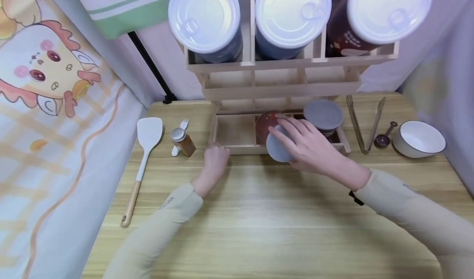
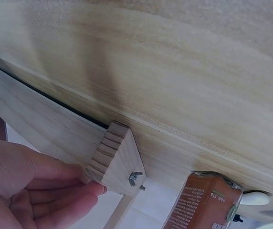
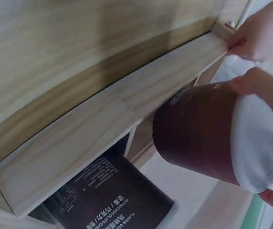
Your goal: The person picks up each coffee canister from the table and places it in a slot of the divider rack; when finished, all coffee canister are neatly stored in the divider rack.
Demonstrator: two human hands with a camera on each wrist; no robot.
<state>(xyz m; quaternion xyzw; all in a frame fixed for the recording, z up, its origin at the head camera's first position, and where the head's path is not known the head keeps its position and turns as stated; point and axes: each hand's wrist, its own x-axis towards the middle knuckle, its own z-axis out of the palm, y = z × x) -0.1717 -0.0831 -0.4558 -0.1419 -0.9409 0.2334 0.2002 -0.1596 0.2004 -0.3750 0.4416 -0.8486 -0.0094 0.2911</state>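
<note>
My right hand (image 1: 311, 143) grips a dark reddish-brown canister (image 3: 198, 133) near its pale lid (image 1: 278, 145). The canister lies tilted over the middle of the rack's lowest tier, lid toward me. At the front left corner of the wooden rack (image 1: 244, 150), my left hand (image 1: 216, 159) pinches the end of the front board between thumb and fingers. A wing nut (image 2: 135, 179) shows on the board's side in the left wrist view. To the right, a second dark canister (image 3: 112, 195) with a grey lid (image 1: 323, 113) stands in the same tier.
Several lidded canisters, including a blue one (image 1: 222, 50), fill the top tier. Left lie a white spatula (image 1: 148, 135), a fork (image 1: 184, 124) and a spice jar (image 1: 184, 142). Right are tongs (image 1: 357, 124), a measuring spoon (image 1: 383, 140) and a white bowl (image 1: 418, 141).
</note>
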